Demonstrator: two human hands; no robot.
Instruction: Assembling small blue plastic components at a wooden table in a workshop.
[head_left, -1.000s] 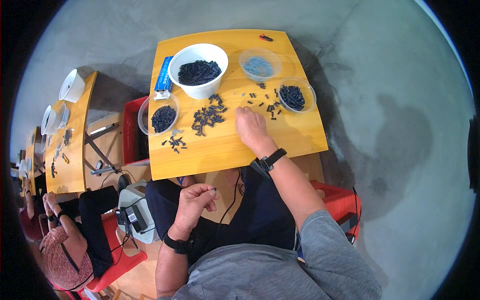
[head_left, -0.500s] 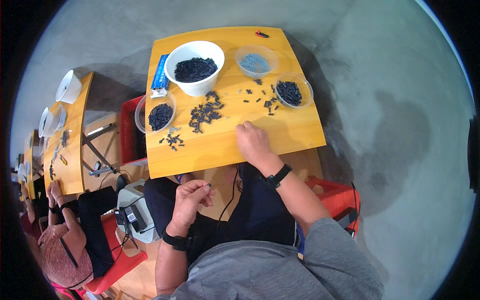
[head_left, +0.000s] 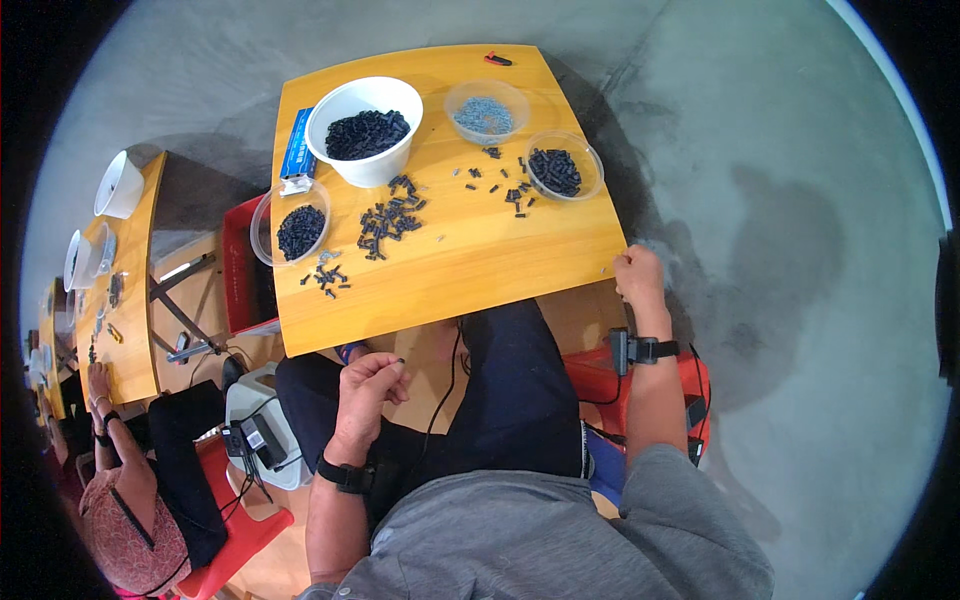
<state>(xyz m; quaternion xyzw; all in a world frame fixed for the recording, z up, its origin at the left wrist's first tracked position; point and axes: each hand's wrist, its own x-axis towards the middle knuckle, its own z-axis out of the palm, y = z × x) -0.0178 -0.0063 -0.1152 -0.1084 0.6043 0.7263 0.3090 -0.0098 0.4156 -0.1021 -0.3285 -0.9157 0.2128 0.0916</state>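
My left hand (head_left: 366, 396) is raised above my lap, in front of the table's near edge. Between its thumb and forefinger is a small black plastic piece (head_left: 401, 362), mostly covered by the fingers. At the table's right edge, my right hand (head_left: 641, 279) is closed with its fingers curled; whatever they may hold is hidden. A pile of loose black plastic pieces (head_left: 388, 220) lies mid-table. Left of it are a clear bowl (head_left: 262, 222) of small black parts and a few pieces (head_left: 328, 280) in front. A clear bowl (head_left: 597, 168) of black pieces stands nearest my right hand.
Farther back stand a white tub (head_left: 385, 165) of black parts and a clear bowl (head_left: 521, 112) of bluish-grey bits. A blue box (head_left: 300, 150) and a red-and-black tool (head_left: 497, 60) lie on the table (head_left: 480, 265). Left are a red crate (head_left: 238, 270) and a seated person (head_left: 130, 520).
My right hand has moved right, from the table's front middle to its right edge. My left hand still pinches the black piece, little moved. The whole view has shifted slightly.
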